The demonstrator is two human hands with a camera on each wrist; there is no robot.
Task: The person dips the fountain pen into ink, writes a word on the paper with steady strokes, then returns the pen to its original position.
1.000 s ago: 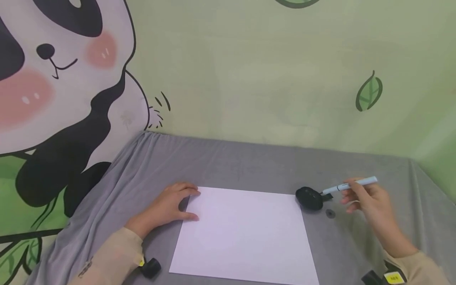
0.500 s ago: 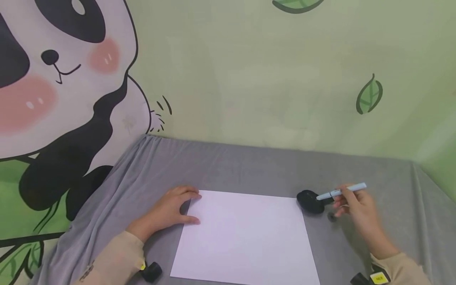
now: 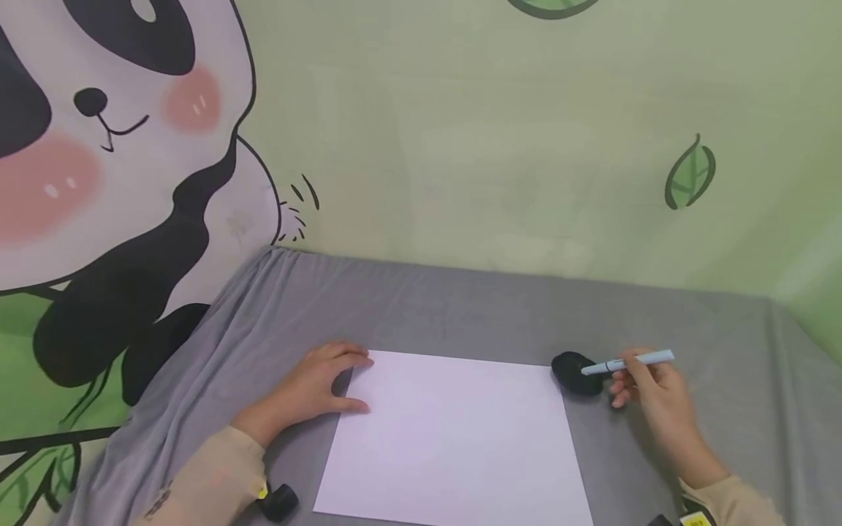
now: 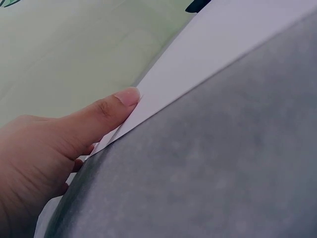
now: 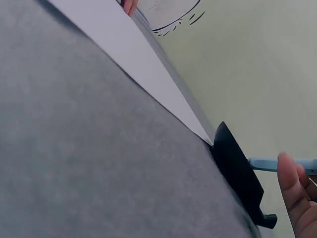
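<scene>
One blue pen (image 3: 615, 365) sits pinched in right-hand fingers (image 5: 291, 186), while left-hand fingers (image 3: 350, 360) rest relaxed on paper (image 3: 454, 438).

Indoors, type unclear | panda mural (image 3: 138, 168) | leaf-painted wall (image 3: 460, 146) | grey cloth (image 3: 460, 310)

A big panda (image 3: 131, 190) is painted on the pale green wall (image 3: 460, 146). It has a black nose (image 3: 90, 101) and pink cheeks (image 3: 193, 100). Far to the right of the panda is a green leaf (image 3: 690, 177) with a dark edge. Part of another leaf (image 3: 552, 6) shows higher up, also right of the panda. A gray cloth (image 3: 460, 299) spreads out to the panda's right, with wavy folds on the side near it.
</scene>
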